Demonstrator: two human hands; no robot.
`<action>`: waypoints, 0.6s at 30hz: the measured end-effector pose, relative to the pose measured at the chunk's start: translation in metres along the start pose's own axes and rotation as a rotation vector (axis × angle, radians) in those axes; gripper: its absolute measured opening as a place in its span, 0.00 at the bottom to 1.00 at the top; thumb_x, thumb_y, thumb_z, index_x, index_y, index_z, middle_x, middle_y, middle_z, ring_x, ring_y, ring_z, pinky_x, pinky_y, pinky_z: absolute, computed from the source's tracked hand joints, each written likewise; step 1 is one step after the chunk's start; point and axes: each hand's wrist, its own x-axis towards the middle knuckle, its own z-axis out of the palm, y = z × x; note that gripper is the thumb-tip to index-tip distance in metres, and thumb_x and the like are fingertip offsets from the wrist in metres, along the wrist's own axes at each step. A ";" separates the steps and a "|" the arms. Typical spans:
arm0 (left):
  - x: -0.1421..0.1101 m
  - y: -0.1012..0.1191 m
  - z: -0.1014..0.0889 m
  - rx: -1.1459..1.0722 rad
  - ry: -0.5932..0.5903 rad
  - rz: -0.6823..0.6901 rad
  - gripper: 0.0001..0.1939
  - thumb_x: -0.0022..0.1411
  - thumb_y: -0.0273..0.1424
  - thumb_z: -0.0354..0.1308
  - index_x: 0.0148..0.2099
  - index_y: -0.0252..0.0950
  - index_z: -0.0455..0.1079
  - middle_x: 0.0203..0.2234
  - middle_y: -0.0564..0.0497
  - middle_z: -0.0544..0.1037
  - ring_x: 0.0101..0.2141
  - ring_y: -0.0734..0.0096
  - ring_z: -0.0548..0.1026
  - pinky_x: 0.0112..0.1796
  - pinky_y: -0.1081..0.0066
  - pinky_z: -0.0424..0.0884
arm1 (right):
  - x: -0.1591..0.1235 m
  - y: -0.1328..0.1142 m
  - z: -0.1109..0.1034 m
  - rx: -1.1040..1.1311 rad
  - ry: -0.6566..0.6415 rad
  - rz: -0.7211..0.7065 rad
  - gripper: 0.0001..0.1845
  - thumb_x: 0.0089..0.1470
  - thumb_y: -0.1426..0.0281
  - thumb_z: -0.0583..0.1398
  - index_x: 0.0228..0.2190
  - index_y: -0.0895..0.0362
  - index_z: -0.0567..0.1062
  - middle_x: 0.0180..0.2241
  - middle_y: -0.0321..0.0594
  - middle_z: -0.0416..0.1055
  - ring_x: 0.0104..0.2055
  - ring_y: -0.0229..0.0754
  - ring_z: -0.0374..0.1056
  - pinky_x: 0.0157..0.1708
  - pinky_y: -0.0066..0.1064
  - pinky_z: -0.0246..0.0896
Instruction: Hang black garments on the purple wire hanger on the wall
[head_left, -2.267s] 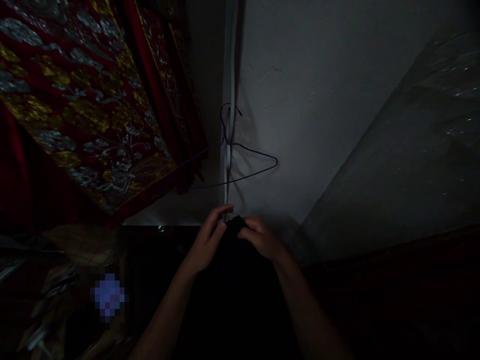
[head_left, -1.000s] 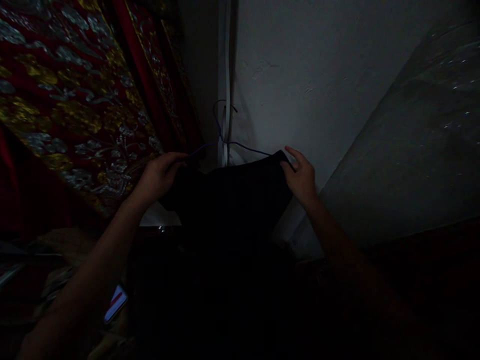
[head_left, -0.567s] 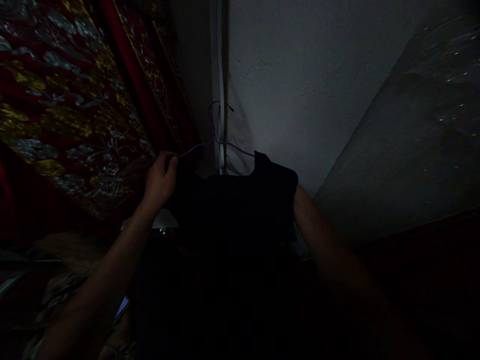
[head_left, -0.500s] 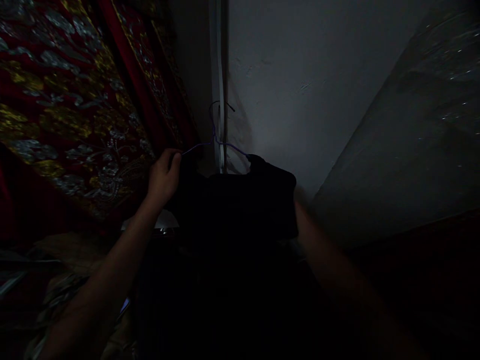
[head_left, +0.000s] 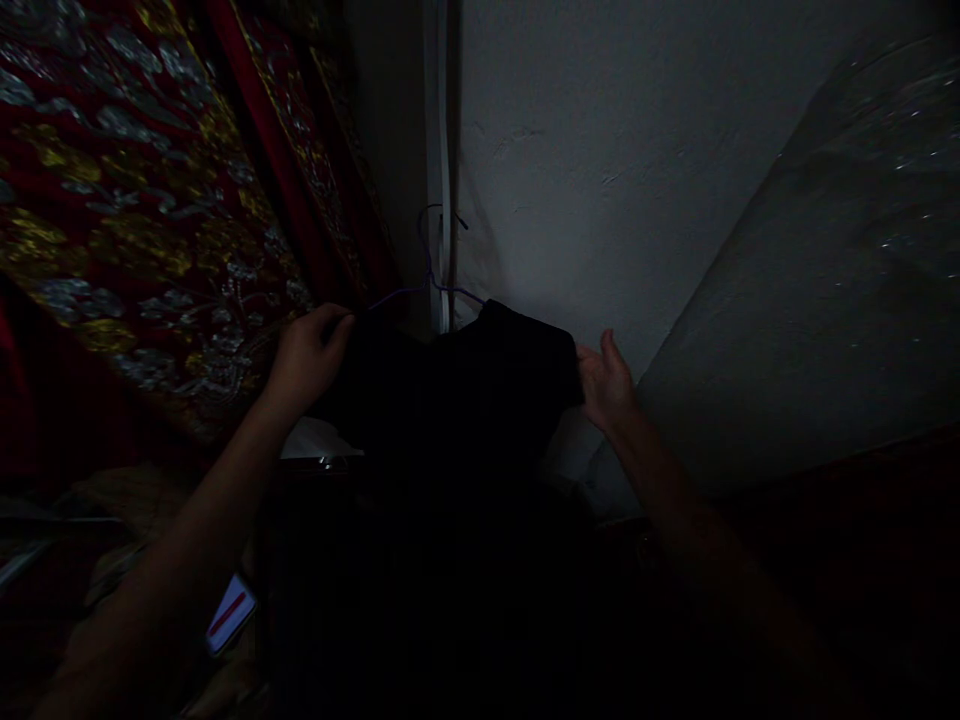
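Observation:
A black short-sleeved top (head_left: 465, 390) hangs on a thin purple wire hanger (head_left: 429, 260), whose hook points up in front of the wall corner. At the top's left shoulder, my left hand (head_left: 311, 350) is closed, thumb and fingers pinching the cloth. On the other side, my right hand (head_left: 609, 382) touches the edge of the right sleeve, thumb raised and apart from the fingers. Its fingertips are partly hidden by the sleeve. The lower part of the garment fades into darkness.
Red cloth with gold and silver decoration (head_left: 142, 230) hangs at the left. A pale wall (head_left: 600, 130) stands behind, with a shiny, plastic-like sheet (head_left: 840, 270) at right. A phone with a lit screen (head_left: 231, 614) lies low at left among dim clutter.
My right hand has come into view from behind the sleeve, its thumb now raised. The right sleeve has shifted left and up. My left hand has moved slightly left, and the phone is more visible.

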 end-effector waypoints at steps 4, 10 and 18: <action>0.006 0.009 0.005 -0.028 0.020 -0.012 0.14 0.68 0.40 0.52 0.43 0.36 0.74 0.39 0.46 0.81 0.39 0.60 0.77 0.44 0.66 0.70 | 0.023 -0.013 -0.007 0.162 0.128 0.058 0.32 0.51 0.40 0.62 0.43 0.53 0.80 0.41 0.47 0.80 0.51 0.57 0.75 0.49 0.48 0.72; 0.016 0.012 0.006 -0.040 0.030 -0.004 0.12 0.66 0.38 0.55 0.42 0.36 0.73 0.35 0.48 0.79 0.36 0.63 0.75 0.40 0.67 0.69 | 0.015 -0.087 0.016 0.102 0.085 -0.043 0.38 0.66 0.42 0.41 0.42 0.52 0.81 0.42 0.45 0.80 0.57 0.54 0.72 0.49 0.46 0.69; -0.008 0.018 0.004 -0.203 -0.206 0.117 0.12 0.59 0.27 0.50 0.37 0.36 0.75 0.31 0.49 0.78 0.35 0.62 0.76 0.40 0.66 0.70 | -0.031 -0.053 0.047 -0.026 -0.678 -0.098 0.20 0.60 0.57 0.60 0.49 0.55 0.78 0.47 0.46 0.79 0.49 0.49 0.75 0.53 0.47 0.69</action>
